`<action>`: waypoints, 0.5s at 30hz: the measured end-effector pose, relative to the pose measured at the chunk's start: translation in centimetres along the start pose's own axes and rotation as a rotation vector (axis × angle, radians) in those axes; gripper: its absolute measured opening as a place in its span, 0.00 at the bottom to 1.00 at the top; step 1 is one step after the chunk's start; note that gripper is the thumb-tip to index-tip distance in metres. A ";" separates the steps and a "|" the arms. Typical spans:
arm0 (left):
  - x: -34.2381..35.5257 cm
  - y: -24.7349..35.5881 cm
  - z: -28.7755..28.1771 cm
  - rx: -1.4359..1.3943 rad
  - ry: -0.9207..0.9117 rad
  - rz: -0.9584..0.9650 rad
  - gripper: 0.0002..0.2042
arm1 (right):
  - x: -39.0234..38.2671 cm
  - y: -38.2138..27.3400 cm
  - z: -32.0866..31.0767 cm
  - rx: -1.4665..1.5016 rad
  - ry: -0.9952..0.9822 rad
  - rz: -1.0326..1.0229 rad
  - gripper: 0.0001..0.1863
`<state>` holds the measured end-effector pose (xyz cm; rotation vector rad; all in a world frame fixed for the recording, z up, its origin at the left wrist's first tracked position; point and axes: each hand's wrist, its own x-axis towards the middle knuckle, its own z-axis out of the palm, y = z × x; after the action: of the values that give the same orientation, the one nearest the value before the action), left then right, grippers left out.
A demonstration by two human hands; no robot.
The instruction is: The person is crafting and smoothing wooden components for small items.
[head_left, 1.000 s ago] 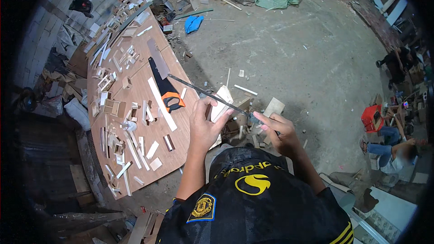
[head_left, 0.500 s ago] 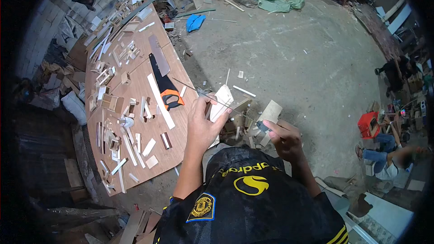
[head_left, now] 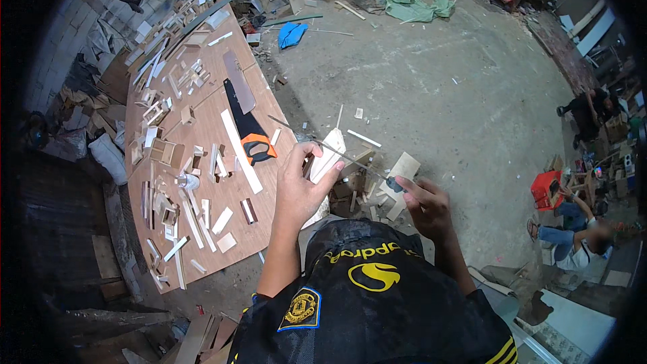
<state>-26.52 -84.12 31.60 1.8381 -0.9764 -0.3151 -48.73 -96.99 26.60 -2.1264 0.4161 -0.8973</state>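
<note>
Pale wood [head_left: 325, 164] at mid-frame, pinched in the half-curled left hand [head_left: 302, 178], wants steadiness under the thin rod [head_left: 331, 149] the closed right hand [head_left: 429, 207] grips.

1 head-worn fisheye view looks down at the nearby left hand [head_left: 300, 180] and right hand [head_left: 429, 207], concrete floor [head_left: 431, 81] beyond.

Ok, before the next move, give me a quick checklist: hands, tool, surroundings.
1. Left hand gripping the pale wood piece: ok.
2. Right hand on the dark handle of the thin tool: ok.
3. Tool lined up across the wood piece: ok.
4. Tool pressing on the wood: cannot tell.
5. Orange-handled saw lying on the table, apart from both hands: ok.
</note>
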 end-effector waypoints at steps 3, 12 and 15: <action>0.1 -0.9 -0.5 0.030 0.015 0.037 0.16 | 0.3 -0.9 0.4 -0.052 -0.012 0.051 0.17; 1.0 -9.4 1.4 0.222 -0.088 0.023 0.12 | 1.2 -4.0 3.7 -0.448 -0.282 0.324 0.23; 0.8 -13.5 2.6 0.359 -0.139 0.020 0.15 | 1.1 -1.6 6.8 -0.466 -0.346 0.328 0.25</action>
<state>-21.03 -83.95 18.97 2.1499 -1.2082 -0.2710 -43.08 -92.89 25.24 -2.4709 0.8232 -0.2479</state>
